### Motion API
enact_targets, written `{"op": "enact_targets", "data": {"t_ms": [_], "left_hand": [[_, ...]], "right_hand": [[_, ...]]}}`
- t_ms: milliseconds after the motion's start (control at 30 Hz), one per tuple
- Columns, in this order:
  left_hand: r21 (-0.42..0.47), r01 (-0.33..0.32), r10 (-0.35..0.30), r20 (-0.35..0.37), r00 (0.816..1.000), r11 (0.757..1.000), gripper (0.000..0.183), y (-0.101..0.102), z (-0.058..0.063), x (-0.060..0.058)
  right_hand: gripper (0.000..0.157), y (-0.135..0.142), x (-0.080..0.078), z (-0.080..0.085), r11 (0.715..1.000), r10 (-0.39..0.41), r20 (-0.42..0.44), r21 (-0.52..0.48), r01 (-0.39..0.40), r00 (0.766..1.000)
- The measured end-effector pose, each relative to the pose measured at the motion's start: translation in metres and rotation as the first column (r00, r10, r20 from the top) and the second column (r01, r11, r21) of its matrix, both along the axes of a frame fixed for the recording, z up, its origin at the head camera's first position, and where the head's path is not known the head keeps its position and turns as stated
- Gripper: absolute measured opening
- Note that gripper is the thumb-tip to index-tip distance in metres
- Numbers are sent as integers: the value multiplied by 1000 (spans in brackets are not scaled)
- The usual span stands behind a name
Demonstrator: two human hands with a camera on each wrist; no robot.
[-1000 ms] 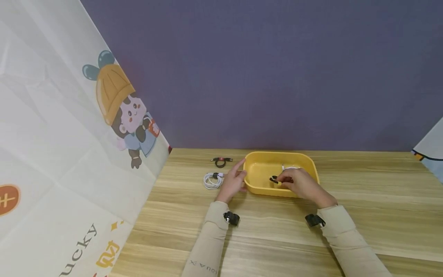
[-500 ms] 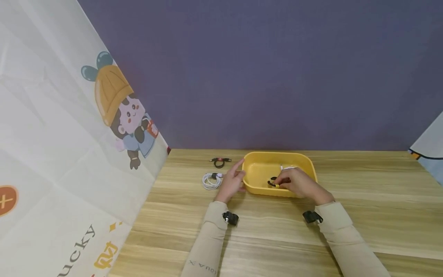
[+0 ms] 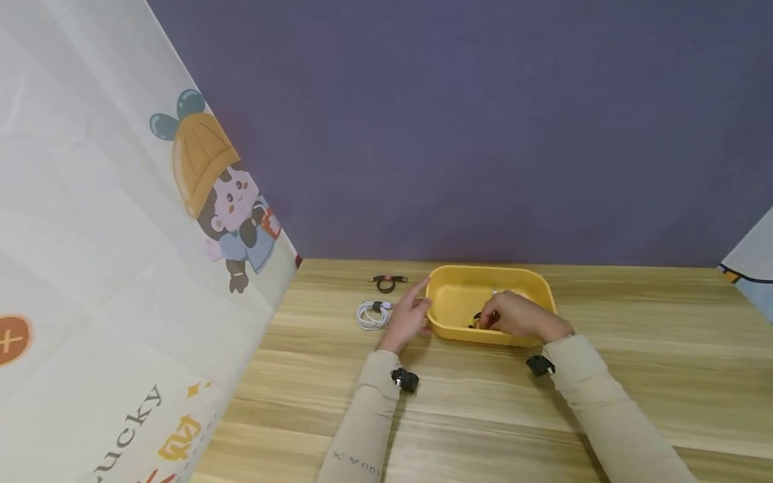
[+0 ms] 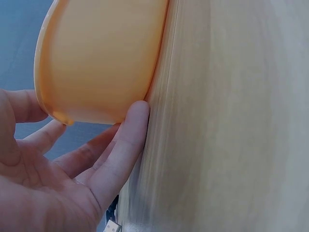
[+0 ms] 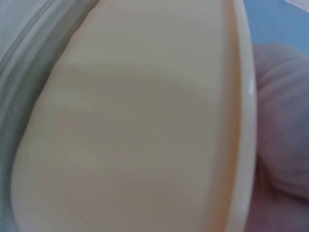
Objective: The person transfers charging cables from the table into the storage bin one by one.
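Observation:
A yellow plastic bin [image 3: 459, 335] stands near the back of the table in the head view. My left hand [image 3: 406, 320] rests against its left end; in the left wrist view, rather straight fingers [image 4: 126, 150] touch the bin's outer wall. My right hand [image 3: 518, 314] reaches over the front rim and pinches a small black cable [image 3: 475, 322] low inside the bin. The hand covers most of that cable. A bit of white cable [image 3: 494, 291] shows behind the right hand. In the right wrist view, the bin's wall [image 5: 135, 121] hides the fingertips.
Left of the bin lie a coiled white cable [image 3: 372, 316] with a black tie and, behind it, a coiled black cable [image 3: 386, 284] with a red tie. The wooden table [image 3: 471, 416] meets a dark wall [image 3: 471, 134]. A printed sheet [image 3: 121, 221] hangs at left.
The right hand has lowered slightly and turned over the black cable, which now shows less. The white cable in the bin is more covered. The left hand holds its place at the bin.

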State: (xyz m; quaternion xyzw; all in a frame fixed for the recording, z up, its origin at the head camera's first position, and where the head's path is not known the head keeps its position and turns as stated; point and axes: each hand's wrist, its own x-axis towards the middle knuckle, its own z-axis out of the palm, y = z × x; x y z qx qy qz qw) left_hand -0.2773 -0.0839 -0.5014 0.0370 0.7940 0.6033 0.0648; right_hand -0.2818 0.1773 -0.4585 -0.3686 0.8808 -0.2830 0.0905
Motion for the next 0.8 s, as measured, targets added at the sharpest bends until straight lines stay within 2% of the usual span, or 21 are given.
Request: {"op": "enact_targets", "data": {"t_ms": [300, 533, 667, 800], "left_hand": [[9, -25, 25, 4, 1000, 1000, 51, 8, 2, -8], [14, -32, 32, 2, 999, 999, 51, 11, 1, -10], [11, -38, 38, -1, 999, 999, 51, 12, 0, -12], [11, -42, 42, 0, 999, 999, 50, 14, 0, -14]], "right_hand": [[27, 6, -19, 5, 996, 46, -7, 73, -45, 999], [22, 10, -22, 4, 997, 15, 38, 70, -18, 999], [17, 18, -21, 5, 998, -57, 66, 43, 54, 996], [14, 31, -19, 7, 985, -164, 98, -29, 168, 982]]}}
